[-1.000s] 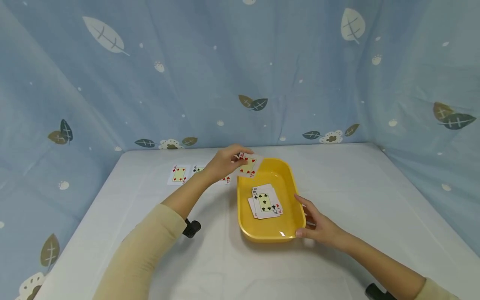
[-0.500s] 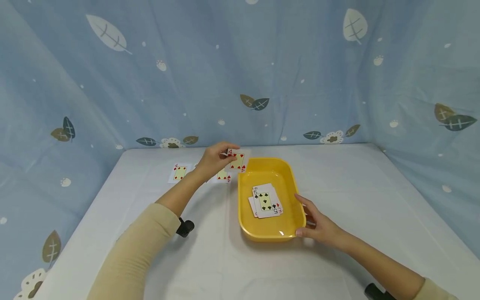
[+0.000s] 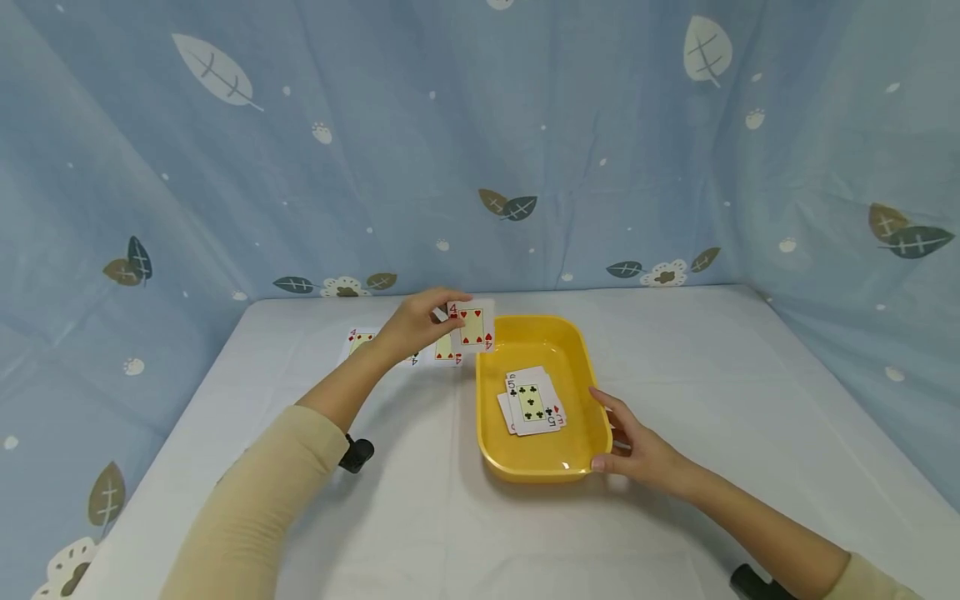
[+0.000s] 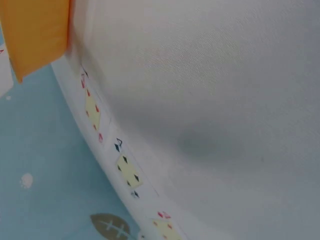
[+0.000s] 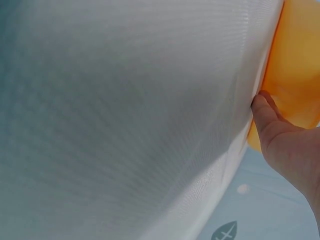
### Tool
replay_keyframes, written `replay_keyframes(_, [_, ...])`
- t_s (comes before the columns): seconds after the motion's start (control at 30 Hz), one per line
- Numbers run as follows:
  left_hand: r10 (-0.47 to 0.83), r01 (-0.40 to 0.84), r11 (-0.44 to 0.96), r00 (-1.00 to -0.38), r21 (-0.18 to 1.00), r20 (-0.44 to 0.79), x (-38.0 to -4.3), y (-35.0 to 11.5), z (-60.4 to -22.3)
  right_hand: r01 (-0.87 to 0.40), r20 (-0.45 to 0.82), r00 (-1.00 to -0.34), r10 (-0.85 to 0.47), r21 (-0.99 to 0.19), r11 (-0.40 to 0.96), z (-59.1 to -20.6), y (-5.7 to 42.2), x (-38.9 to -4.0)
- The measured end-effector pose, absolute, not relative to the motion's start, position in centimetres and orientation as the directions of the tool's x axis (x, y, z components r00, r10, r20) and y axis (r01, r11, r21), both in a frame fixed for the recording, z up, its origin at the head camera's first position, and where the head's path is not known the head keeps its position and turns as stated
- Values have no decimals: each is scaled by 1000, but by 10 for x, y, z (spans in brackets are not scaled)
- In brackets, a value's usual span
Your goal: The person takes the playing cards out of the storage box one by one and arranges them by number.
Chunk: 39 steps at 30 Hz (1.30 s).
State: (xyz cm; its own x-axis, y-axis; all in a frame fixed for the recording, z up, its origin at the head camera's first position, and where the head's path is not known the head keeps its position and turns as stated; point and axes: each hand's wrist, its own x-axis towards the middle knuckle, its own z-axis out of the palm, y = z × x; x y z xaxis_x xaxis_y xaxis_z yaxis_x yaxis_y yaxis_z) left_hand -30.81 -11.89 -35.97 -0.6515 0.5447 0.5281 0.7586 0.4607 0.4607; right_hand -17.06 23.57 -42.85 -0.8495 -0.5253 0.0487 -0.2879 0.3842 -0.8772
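Observation:
My left hand [image 3: 423, 323] pinches a four of hearts [image 3: 473, 325] by its left edge, face toward me, above the far left rim of a yellow tray [image 3: 491, 454]. Part of that card shows at the left edge of the left wrist view, where the hand itself is out of sight. Inside the tray lies a small overlapping pile of cards, a five of clubs [image 3: 531, 403] on top. At the tray's near right corner my right hand [image 3: 641, 457] holds the rim, thumb and forefinger apart. Its fingers touch the outer wall in the right wrist view.
Left of the tray, fours lie in a row on the white cloth: a red four [image 4: 92, 110], a black four [image 4: 129, 171] and a four of diamonds [image 3: 360, 340]. My left forearm partly covers them. A blue patterned curtain [image 3: 420, 150] hangs behind the table.
My left hand has moved left with the four of hearts, from over the tray's far left corner toward the row of cards, and the card has turned more upright. The right hand and tray have stayed put.

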Motion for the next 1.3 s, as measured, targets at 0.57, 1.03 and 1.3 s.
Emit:
replay_keyframes(0.57, [510,740,482,-672,469,537,-303,-149,-346,-296,51,-846,-531,-873,388,-427,236,-170])
replay_keyframes(1.03, [462,703,597,-695,386,551,-293,-214,-346,-238,-1,-864,-503,-879,412,-427,236,-168])
replay_keyframes(1.3, [392,574,702,-806,422,445,-287,-247,-345,-235,-5,-860,-510,-883,406,-426,237,-169])
